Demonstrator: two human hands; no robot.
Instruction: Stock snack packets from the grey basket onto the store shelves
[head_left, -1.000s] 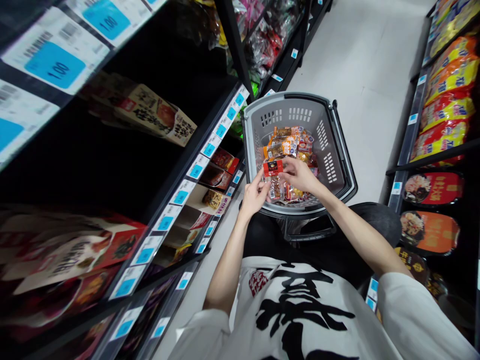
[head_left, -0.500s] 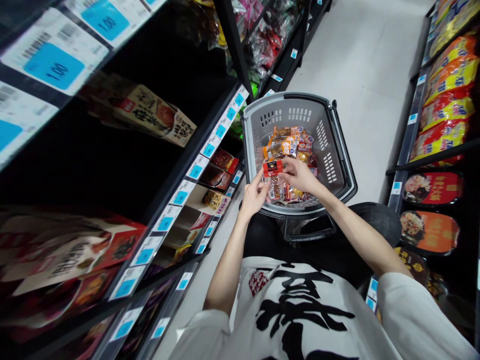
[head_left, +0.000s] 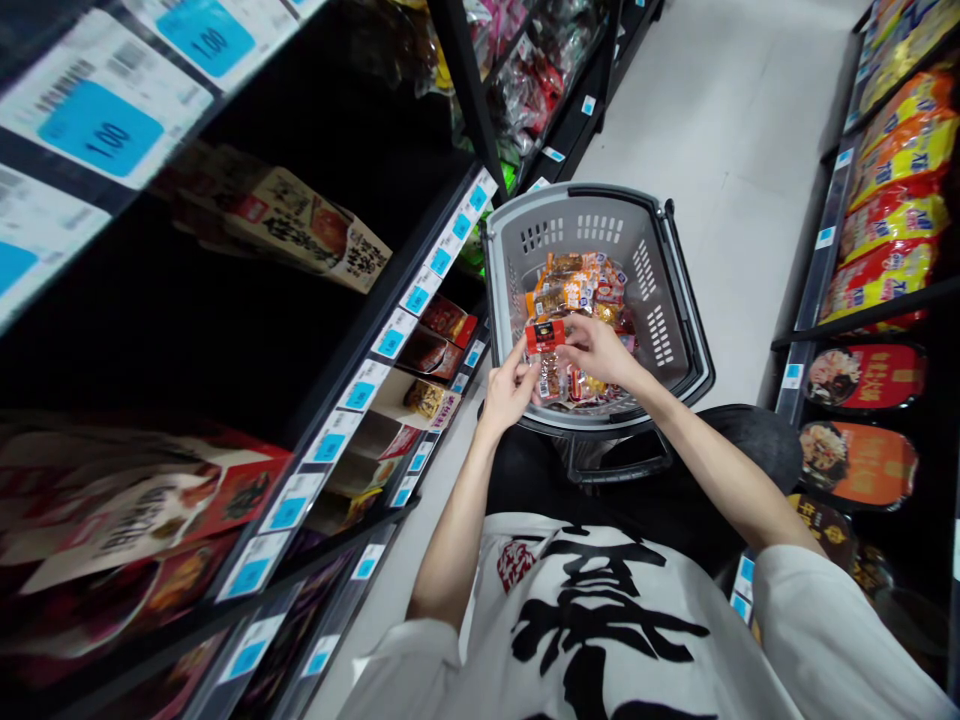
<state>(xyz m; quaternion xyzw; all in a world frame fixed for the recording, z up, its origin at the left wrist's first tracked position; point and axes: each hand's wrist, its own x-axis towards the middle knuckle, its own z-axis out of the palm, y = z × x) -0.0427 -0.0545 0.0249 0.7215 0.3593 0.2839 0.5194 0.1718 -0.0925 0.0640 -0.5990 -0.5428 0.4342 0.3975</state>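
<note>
Head view: small red-topped packet pinched between two hands

The packet (head_left: 545,336) sits between the fingertips, over the contents of the basket; whether its lower end touches them cannot be told. Its top is red and its lower part clear, with brownish pieces showing through. It looks light, with a film that would likely bend and crinkle, perhaps a little slippery; the pieces inside might crush under a hard squeeze. The red top's side edges look like the best place for a gentle pinch.

The left hand (head_left: 510,392) grasps the packet's left side with its fingers; the right hand (head_left: 598,352) pinches the red top from the other side, palm free of it.

Just beyond the fingers lie orange-and-clear packets (head_left: 568,296), loosely heaped. Around both hands stands the grey basket (head_left: 577,212), its wall probably stiff plastic. Well out to the left hand's side runs a shelf edge with blue-and-white price labels (head_left: 328,447); well out past the right hand are red-and-yellow bags (head_left: 896,215) and a red-lidded container (head_left: 866,376).
</note>
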